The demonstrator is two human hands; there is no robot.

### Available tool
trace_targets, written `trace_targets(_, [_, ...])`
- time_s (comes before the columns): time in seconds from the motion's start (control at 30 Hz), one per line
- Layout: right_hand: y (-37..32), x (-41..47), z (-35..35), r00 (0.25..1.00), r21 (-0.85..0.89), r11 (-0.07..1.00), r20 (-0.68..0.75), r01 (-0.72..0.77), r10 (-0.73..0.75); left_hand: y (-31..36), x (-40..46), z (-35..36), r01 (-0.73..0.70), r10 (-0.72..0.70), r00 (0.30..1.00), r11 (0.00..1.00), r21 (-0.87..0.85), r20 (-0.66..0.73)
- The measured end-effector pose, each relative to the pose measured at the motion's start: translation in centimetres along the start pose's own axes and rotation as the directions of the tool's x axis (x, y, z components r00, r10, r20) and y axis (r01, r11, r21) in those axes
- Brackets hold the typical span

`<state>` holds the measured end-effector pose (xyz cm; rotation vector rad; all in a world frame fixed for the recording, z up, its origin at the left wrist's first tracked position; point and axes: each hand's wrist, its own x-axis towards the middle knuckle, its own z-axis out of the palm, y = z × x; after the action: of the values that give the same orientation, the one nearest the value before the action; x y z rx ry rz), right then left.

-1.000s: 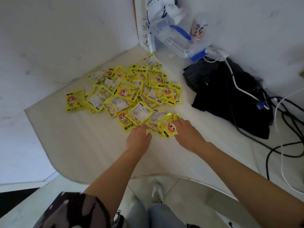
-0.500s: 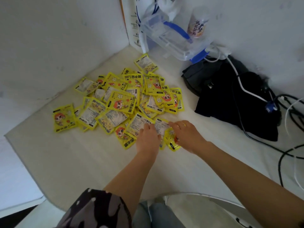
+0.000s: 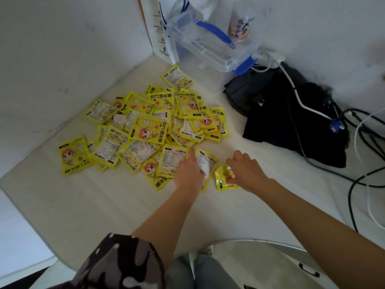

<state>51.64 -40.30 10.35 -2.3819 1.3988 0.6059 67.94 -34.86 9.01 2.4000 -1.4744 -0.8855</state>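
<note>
A heap of several yellow hand-warmer packets (image 3: 150, 126) lies on the pale table (image 3: 104, 205) in a corner. My left hand (image 3: 188, 172) lies flat on a face-down packet (image 3: 206, 161) at the heap's near edge, one finger stretched forward. My right hand (image 3: 245, 172) has its fingers curled round a crumpled yellow packet (image 3: 224, 179) just right of the heap, lifted slightly off the table.
A clear plastic box with blue latches (image 3: 210, 44) and a cup (image 3: 240, 24) stand in the back corner by a paper bag (image 3: 160, 32). A black bag (image 3: 291, 122) with white and black cables (image 3: 364, 142) fills the right side. Walls close the left and back.
My right hand has pulled one packet out of the heap toward me and to the right. My left hand slid forward onto the neighbouring packet. The camera moved closer.
</note>
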Motion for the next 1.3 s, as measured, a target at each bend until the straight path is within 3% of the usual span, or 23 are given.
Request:
trace_targets(0.13, [-0.3, 0.1, -0.5, 0.998, 0.113, 0.993, 0.060, 0.016, -0.023, -1.6, -0.3, -1.2, 0.011, -0.013, 1.000, 0.985, -0.175, -0.009])
trace_targets(0.3, [-2.3, 0.7, -2.4, 1.000, 0.397, 0.918, 0.008, -0.010, 0.008, -5.3, 0.1, -4.8, -0.003, -0.013, 0.996, 0.985, -0.173, -0.090])
trace_targets(0.4, [-4.5, 1.5, -3.3, 0.999, 0.572, 0.820, 0.005, -0.037, 0.041, -7.9, 0.5, -7.1, 0.039, -0.056, 0.991, 0.990, -0.137, -0.118])
trace_targets(0.47, [-6.2, 2.0, -3.5, 0.993, 0.713, 0.693, 0.035, -0.102, 0.110, -9.6, 0.8, -8.4, 0.079, -0.101, 0.984, 0.986, -0.149, -0.145])
trace_targets(0.6, [-9.8, 3.5, -2.8, 0.930, 0.923, 0.222, 0.251, -0.313, 0.268, -12.2, 1.7, -10.7, 0.129, -0.159, 0.978, 0.970, -0.207, -0.137])
trace_targets(0.7, [-11.9, 4.5, -2.5, 0.881, 0.920, 0.073, 0.342, -0.385, 0.326, -13.5, 2.9, -11.6, 0.130, -0.147, 0.980, 0.983, -0.127, -0.134])
trace_targets(1.03, [-16.1, 7.4, -2.3, 0.819, 0.884, 0.197, 0.281, -0.424, 0.501, -14.0, 4.2, -11.2, 0.023, -0.013, 0.993, 0.996, 0.084, -0.121])
trace_targets(1.3, [-16.4, 7.7, -2.1, 0.783, 0.802, 0.294, 0.312, -0.521, 0.538, -14.1, 3.9, -10.7, 0.047, -0.021, 0.980, 0.991, 0.126, -0.197])
